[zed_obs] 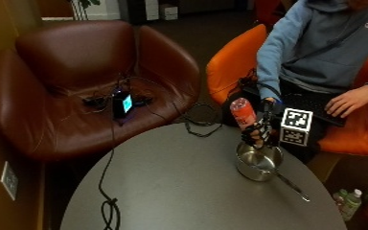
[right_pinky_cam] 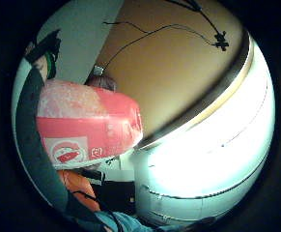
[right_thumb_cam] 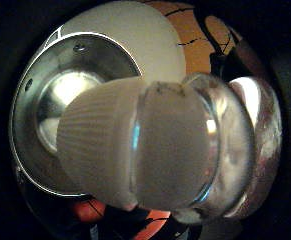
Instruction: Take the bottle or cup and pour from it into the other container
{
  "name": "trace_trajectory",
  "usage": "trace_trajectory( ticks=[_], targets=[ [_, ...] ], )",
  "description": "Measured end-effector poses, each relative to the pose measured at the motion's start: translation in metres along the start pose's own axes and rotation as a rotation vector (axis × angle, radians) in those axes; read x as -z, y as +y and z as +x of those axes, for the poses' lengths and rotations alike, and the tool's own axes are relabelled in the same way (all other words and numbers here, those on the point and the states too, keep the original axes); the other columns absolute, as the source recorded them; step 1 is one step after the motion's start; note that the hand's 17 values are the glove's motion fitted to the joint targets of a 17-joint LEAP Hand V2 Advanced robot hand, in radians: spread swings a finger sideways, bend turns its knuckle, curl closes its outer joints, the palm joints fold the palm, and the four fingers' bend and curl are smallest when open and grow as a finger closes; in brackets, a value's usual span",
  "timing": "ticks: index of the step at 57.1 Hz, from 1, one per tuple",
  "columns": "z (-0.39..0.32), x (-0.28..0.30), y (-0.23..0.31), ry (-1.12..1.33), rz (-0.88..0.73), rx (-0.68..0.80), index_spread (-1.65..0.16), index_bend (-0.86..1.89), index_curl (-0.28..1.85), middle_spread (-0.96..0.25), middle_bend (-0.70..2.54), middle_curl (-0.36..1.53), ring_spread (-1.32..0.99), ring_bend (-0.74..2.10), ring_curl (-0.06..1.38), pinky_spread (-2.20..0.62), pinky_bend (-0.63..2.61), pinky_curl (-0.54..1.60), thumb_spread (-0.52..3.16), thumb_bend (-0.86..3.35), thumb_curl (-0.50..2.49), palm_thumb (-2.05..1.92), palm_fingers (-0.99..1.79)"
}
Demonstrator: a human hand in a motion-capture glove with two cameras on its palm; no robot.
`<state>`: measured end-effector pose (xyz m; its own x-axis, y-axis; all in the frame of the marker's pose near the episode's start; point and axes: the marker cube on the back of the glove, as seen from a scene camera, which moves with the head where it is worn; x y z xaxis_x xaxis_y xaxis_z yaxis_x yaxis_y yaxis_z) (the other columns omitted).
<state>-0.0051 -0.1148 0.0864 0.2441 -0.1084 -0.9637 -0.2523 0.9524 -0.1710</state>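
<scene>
Tilting over the round grey table, the clear plastic bottle with a red label points its ribbed white cap down at the small steel saucepan just below. The black-gloved right hand is curled round the bottle's lower body. From the thumb-side view the cap looks to be on, so nothing may pour until it comes off. The pan sits near the table edge; a knock against its long handle could shift it, spilling any liquid.
</scene>
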Motion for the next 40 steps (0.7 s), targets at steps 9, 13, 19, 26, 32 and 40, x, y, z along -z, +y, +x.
trace_trajectory(
  ticks=[9,13,19,26,32,40],
  targets=[
    [-0.0063,0.0009,0.0039,-0.012,-0.006,0.011,-0.28,0.13,0.37,-0.20,0.20,0.48,-0.30,0.26,0.42,-0.21,0.25,0.37,0.30,-0.04,0.73,1.00,1.08],
    [-0.0039,0.0024,0.0025,-0.013,-0.012,0.008,-0.28,0.13,0.37,-0.20,0.20,0.48,-0.30,0.26,0.42,-0.21,0.25,0.37,0.31,-0.04,0.73,0.99,1.08],
    [-0.0040,0.0053,0.0013,-0.019,-0.004,0.002,-0.28,0.13,0.36,-0.20,0.20,0.48,-0.30,0.26,0.42,-0.21,0.25,0.37,0.31,-0.04,0.73,0.99,1.08],
    [-0.0025,0.0068,0.0005,-0.019,-0.014,0.004,-0.28,0.13,0.36,-0.20,0.20,0.48,-0.30,0.26,0.42,-0.22,0.25,0.37,0.31,-0.04,0.73,0.99,1.08],
    [-0.0061,0.0070,0.0015,-0.025,-0.017,0.013,-0.28,0.13,0.36,-0.20,0.19,0.48,-0.30,0.26,0.42,-0.22,0.25,0.37,0.31,-0.04,0.74,0.99,1.08],
    [-0.0081,0.0065,0.0013,-0.023,-0.013,0.015,-0.28,0.13,0.36,-0.20,0.19,0.48,-0.30,0.26,0.42,-0.22,0.26,0.37,0.31,-0.04,0.74,0.99,1.08]
  ],
)
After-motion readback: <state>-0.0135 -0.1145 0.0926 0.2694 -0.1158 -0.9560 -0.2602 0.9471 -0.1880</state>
